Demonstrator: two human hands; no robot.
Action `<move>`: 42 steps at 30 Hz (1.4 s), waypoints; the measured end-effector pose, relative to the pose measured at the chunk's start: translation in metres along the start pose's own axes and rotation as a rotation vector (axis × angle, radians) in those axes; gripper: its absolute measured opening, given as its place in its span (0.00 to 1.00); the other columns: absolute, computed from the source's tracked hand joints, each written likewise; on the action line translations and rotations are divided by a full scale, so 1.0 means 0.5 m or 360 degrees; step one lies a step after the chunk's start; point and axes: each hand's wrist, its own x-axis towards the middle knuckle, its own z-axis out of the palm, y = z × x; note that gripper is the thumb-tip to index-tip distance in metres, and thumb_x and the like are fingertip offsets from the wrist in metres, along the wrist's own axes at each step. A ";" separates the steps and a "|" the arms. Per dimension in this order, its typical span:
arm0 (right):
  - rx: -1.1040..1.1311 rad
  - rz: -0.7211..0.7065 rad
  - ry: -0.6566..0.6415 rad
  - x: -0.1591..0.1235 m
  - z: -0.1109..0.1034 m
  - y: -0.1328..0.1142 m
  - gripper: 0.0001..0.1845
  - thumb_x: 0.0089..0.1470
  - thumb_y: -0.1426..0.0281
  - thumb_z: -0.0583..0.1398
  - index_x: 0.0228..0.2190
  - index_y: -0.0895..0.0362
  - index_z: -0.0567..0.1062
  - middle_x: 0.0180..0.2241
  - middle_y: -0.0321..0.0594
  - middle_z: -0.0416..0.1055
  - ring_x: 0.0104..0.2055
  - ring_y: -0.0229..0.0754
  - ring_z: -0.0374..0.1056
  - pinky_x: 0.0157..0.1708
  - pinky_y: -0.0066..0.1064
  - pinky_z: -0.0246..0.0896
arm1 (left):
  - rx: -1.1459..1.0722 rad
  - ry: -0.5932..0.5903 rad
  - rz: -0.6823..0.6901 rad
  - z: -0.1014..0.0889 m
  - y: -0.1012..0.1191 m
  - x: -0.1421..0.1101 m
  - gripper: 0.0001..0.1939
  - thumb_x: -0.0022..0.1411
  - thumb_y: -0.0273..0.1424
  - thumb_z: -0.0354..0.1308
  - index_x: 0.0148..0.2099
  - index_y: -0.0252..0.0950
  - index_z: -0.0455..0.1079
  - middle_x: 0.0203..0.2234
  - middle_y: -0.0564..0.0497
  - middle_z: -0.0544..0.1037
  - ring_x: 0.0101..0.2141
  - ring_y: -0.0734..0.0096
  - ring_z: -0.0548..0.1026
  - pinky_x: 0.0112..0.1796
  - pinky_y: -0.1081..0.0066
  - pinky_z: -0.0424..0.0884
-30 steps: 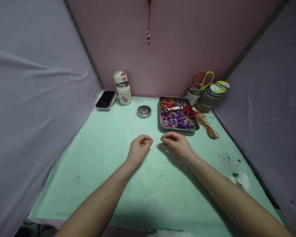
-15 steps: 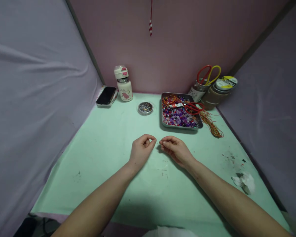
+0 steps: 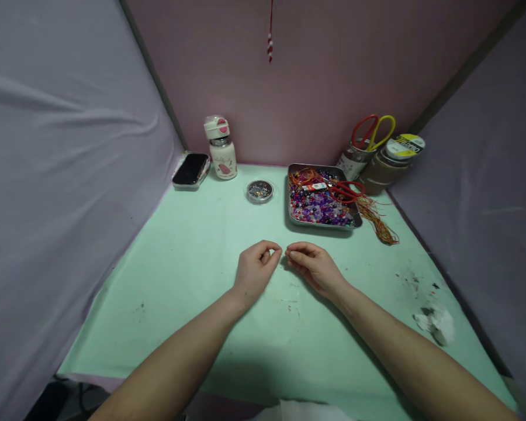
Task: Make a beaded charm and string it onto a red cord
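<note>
Far left: phone (image 3: 191, 169), bottle (image 3: 223, 161) to its right | far centre: dish (image 3: 260, 190) | far right: tray (image 3: 326, 227), beads (image 3: 318, 211) inside, jars (image 3: 383, 175) behind | nearer, centre: left hand (image 3: 256, 270), right hand (image 3: 316, 269) just beside | near right: tissue (image 3: 442, 324)

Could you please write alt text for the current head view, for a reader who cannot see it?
A bare left hand and a bare right hand, both pinched, nearly meet over a pale green tabletop; anything held is too small to tell. Beyond them sit a rectangular metal tray of purple, red and dark beads with red-handled scissors, and a round, transparent case.
</note>
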 end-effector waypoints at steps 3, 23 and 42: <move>-0.0009 -0.0005 -0.0004 0.001 0.000 0.001 0.13 0.36 0.68 0.71 0.28 0.55 0.79 0.29 0.38 0.76 0.33 0.38 0.70 0.40 0.36 0.66 | 0.0038 0.0000 0.0030 0.000 0.000 0.000 0.08 0.58 0.35 0.56 0.33 0.37 0.73 0.15 0.60 0.54 0.21 0.76 0.56 0.28 0.73 0.58; -0.0140 -0.0092 -0.0037 -0.001 -0.001 0.007 0.11 0.38 0.67 0.71 0.28 0.54 0.80 0.29 0.36 0.75 0.32 0.36 0.68 0.40 0.35 0.63 | 0.0118 -0.0091 0.0058 0.005 -0.003 0.000 0.07 0.58 0.33 0.56 0.33 0.37 0.73 0.15 0.60 0.56 0.20 0.77 0.57 0.27 0.73 0.57; -0.2033 -0.1581 -0.0178 -0.032 -0.006 -0.027 0.14 0.61 0.75 0.53 0.47 0.55 0.71 0.31 0.41 0.72 0.33 0.41 0.65 0.34 0.33 0.61 | -0.0428 -0.0279 -0.0174 0.016 -0.011 0.001 0.10 0.62 0.37 0.53 0.39 0.36 0.70 0.32 0.51 0.76 0.34 0.71 0.72 0.38 0.71 0.66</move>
